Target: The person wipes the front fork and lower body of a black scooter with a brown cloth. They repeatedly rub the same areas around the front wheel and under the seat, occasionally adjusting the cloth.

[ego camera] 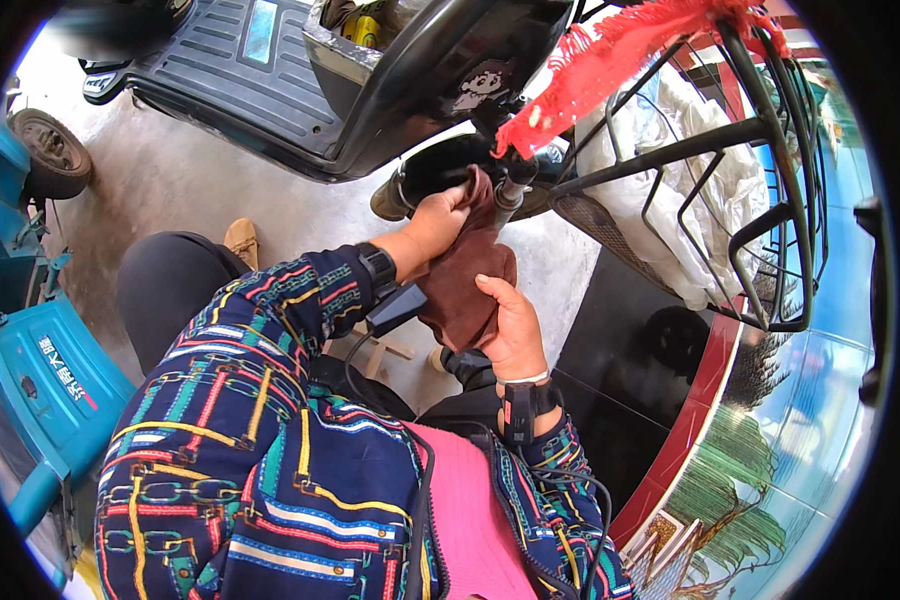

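A reddish-brown cloth (461, 289) hangs bunched between my two hands. My left hand (431, 223) pinches its upper part close to the black front fender (439, 169) of an electric scooter. Lower down, my right hand (517, 326) grips the cloth's right edge, thumb on top and fingers hidden behind it. Just beyond the cloth is the scooter's metal front fork (508, 196); I cannot tell whether the cloth touches it. A black device on a cable (397, 309) sits by my left wrist, and another is strapped to my right wrist (521, 412).
A black wire basket (750, 135) holding white plastic bags (675, 180) juts out at right, with a red frayed cloth strip (592, 67) tied to it. The scooter's footboard (232, 82) lies ahead. A blue vehicle (60, 360) stands left; a tiled mural wall (795, 450) curves along the right.
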The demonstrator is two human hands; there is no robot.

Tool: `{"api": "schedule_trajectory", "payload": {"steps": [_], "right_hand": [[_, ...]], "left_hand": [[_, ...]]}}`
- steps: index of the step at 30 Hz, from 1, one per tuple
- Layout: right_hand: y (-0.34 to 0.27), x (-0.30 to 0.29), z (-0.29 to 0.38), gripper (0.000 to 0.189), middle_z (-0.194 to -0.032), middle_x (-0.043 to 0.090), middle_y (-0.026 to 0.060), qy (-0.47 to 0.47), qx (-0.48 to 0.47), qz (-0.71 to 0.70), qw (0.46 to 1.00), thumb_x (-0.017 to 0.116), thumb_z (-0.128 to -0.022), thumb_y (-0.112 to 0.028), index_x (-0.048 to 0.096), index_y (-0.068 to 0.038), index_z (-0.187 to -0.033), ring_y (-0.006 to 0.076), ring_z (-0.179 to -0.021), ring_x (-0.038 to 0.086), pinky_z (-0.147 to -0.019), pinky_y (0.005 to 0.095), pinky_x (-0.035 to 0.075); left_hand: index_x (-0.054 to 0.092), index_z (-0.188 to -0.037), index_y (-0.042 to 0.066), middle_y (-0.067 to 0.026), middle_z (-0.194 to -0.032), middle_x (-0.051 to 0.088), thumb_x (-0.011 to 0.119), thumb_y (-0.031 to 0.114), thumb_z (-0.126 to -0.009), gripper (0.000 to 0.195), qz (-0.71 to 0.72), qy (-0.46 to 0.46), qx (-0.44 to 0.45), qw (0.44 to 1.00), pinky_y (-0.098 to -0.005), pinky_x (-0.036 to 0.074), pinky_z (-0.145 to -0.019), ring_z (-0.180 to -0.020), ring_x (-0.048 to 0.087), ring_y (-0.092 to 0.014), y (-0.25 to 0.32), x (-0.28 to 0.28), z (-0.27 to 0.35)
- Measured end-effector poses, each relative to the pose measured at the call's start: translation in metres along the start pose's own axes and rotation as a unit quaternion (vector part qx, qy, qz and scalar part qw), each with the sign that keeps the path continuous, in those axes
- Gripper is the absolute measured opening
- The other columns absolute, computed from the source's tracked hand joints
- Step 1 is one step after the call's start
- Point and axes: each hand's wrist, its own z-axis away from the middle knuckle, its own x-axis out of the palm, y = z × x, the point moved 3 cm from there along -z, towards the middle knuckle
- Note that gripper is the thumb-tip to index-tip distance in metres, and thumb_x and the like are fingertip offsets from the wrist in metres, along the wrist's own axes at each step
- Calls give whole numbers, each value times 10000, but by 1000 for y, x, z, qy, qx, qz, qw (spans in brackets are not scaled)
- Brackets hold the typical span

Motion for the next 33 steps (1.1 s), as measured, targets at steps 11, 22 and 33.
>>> {"api": "schedule_trajectory", "payload": {"steps": [11,22,33], "right_hand": [[-12,-18,-9,344,-1054,684,95,85,-50,11,995,591,-932,-286,595,-29,-1160,240,-935,672,-838,355,548],[-43,-45,-25,253,-974,679,129,47,-204,127,970,533,-819,25,626,62,-1051,208,-838,662,-779,303,546],[-37,-27,2,259,-946,680,63,-102,21,213,971,687,-866,-114,636,12,-1086,130,-800,640,-709,254,520]], "left_hand": [[635,-1183,66,-137,-1038,697,588,91,-889,300,-188,-190,27,963,-304,477,-864,-952,635,-170,-4,18,22],[707,-950,-8,-38,-886,707,559,-24,-750,249,-7,-361,-114,925,-242,488,-795,-824,637,-125,58,-68,55],[642,-851,40,-48,-1073,657,639,36,-860,11,146,-266,-117,946,-274,440,-937,-1015,595,-134,58,-86,32]]}}
